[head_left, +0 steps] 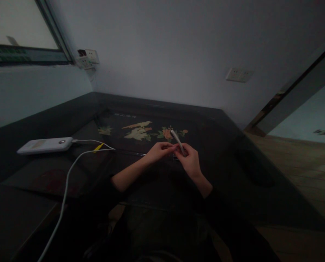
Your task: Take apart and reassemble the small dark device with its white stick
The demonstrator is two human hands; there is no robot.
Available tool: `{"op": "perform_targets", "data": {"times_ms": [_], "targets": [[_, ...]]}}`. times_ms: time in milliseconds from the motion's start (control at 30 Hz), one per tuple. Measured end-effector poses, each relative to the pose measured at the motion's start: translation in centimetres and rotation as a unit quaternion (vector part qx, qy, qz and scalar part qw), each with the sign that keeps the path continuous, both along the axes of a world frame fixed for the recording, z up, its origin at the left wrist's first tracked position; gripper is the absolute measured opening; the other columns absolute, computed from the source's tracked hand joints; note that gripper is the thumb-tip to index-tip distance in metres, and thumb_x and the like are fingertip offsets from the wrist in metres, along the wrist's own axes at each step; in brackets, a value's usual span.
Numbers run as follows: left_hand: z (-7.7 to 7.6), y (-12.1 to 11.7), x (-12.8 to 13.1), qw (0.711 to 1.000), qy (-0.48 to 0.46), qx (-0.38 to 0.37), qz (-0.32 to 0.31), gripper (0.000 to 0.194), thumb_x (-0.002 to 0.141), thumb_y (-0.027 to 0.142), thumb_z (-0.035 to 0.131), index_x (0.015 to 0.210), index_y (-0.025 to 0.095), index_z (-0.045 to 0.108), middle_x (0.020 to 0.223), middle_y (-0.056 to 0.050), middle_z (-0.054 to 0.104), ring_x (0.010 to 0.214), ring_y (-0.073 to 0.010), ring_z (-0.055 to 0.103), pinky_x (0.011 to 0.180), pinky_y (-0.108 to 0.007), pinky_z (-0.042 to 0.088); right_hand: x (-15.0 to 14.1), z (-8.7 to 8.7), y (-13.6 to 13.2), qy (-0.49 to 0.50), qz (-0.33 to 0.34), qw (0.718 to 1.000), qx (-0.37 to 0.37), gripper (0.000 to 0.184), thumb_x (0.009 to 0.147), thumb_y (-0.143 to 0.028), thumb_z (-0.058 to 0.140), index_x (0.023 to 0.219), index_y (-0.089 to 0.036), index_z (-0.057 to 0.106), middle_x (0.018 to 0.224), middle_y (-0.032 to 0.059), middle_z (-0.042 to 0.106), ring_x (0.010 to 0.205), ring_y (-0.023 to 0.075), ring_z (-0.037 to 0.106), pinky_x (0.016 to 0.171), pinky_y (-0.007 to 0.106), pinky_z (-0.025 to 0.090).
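My right hand is closed around a slim white pen-like stick, whose far end points up and to the left over the flower picture. Its exact kind is too dim to make out. My left hand meets the right one at the fingertips, its thumb and fingers pinched together. Whatever lies between those fingers, if anything, is hidden. Both hands are above the dark glossy tabletop, near its middle. A small shiny edge shows just under the right fingers.
On the left lies a white power bank with a white cable plugged in, bearing a yellow tag. The cable runs down toward me. Wall sockets sit behind the table. A wooden floor shows at right.
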State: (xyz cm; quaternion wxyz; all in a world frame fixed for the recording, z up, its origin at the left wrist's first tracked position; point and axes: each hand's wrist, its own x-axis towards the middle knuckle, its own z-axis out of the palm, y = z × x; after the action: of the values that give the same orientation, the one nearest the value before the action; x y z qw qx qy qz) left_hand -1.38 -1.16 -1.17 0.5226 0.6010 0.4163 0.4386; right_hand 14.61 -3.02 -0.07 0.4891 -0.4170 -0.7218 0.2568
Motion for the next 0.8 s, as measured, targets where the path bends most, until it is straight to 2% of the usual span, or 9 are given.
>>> {"op": "perform_targets", "data": {"times_ms": [233, 367, 533, 800], "targets": [[0.61, -0.30, -0.04, 0.999, 0.035, -0.002, -0.003, 0.045, 0.075, 0.052, 0.063, 0.093, 0.011, 0.069, 0.071, -0.003, 0.062, 0.061, -0.0102, 0.049, 0.056, -0.023, 0.034, 0.11, -0.18, 0.12, 0.022, -0.016, 1.000, 0.001, 0.015, 0.078, -0.030, 0.064, 0.084, -0.017, 0.070, 0.071, 0.0016, 0.063, 0.063, 0.0150, 0.054, 0.059, 0.025, 0.040], [0.46, -0.16, -0.26, 1.000, 0.007, -0.012, 0.000, 0.046, 0.076, 0.057, 0.059, 0.082, 0.012, 0.068, 0.072, -0.003, 0.063, 0.060, -0.0097, 0.049, 0.057, -0.023, 0.035, 0.11, 0.02, 0.20, 0.069, -0.037, 0.997, -0.018, 0.019, 0.074, -0.033, 0.069, 0.085, -0.018, 0.071, 0.068, 0.0006, 0.062, 0.061, 0.0150, 0.054, 0.057, 0.025, 0.042], [0.44, -0.13, -0.43, 0.999, -0.032, -0.020, 0.019, 0.040, 0.072, 0.051, 0.067, 0.083, 0.013, 0.065, 0.075, -0.002, 0.062, 0.060, -0.0084, 0.049, 0.058, -0.022, 0.036, 0.16, 0.18, 0.39, 0.085, -0.047, 0.995, -0.021, 0.023, 0.073, -0.037, 0.071, 0.085, -0.017, 0.072, 0.069, 0.0015, 0.063, 0.062, 0.0161, 0.057, 0.058, 0.026, 0.043], [0.62, -0.20, -0.56, 0.997, -0.056, -0.020, 0.045, 0.032, 0.072, 0.045, 0.070, 0.077, 0.014, 0.062, 0.071, -0.001, 0.062, 0.060, -0.0084, 0.050, 0.060, -0.022, 0.039, 0.42, 0.36, 0.69, 0.082, -0.050, 0.995, -0.018, 0.020, 0.072, -0.033, 0.071, 0.085, -0.017, 0.071, 0.070, 0.0018, 0.064, 0.063, 0.0168, 0.058, 0.058, 0.028, 0.044]]}}
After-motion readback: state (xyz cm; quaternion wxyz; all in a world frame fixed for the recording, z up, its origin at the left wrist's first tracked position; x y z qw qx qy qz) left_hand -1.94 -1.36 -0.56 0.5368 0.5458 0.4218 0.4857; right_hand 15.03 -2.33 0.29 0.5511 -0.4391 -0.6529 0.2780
